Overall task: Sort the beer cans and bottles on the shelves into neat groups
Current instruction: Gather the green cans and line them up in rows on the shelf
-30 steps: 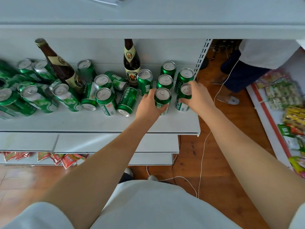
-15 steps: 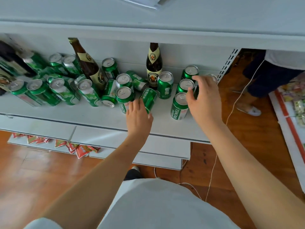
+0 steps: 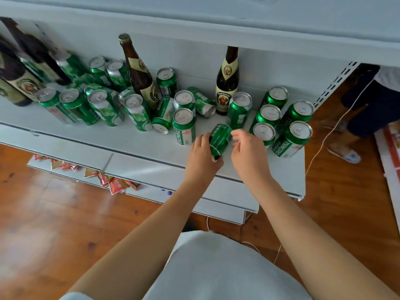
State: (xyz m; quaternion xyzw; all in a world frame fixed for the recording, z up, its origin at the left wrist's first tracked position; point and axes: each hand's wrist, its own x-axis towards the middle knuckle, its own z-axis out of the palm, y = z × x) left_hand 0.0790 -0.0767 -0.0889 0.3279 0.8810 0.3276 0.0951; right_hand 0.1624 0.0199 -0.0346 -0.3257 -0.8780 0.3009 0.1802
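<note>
On the white shelf [image 3: 129, 144] my left hand [image 3: 201, 154] grips a green beer can [image 3: 219, 138], tilted on its side near the front edge. My right hand [image 3: 246, 150] is just right of the can, its fingers loosely curled and holding nothing. Several green cans [image 3: 302, 131] stand upright in a tight group at the shelf's right end. More cans [image 3: 101, 107], some standing and some lying, are jumbled across the middle and left. One brown beer bottle [image 3: 227, 83] stands upright at the back. Another bottle [image 3: 138, 70] leans among the cans.
Dark bottles [image 3: 19, 79] lean at the far left, blurred. The upper shelf [image 3: 216, 18] overhangs the cans. Red snack packets [image 3: 116, 182] lie on a lower shelf. Another person's legs [image 3: 368, 105] and a slipper [image 3: 344, 153] are on the wooden floor at right, beside a white cable [image 3: 324, 137].
My left hand took hold of a lying can and drew it toward the front edge. My right hand left the upright group at the right and came beside that can.
</note>
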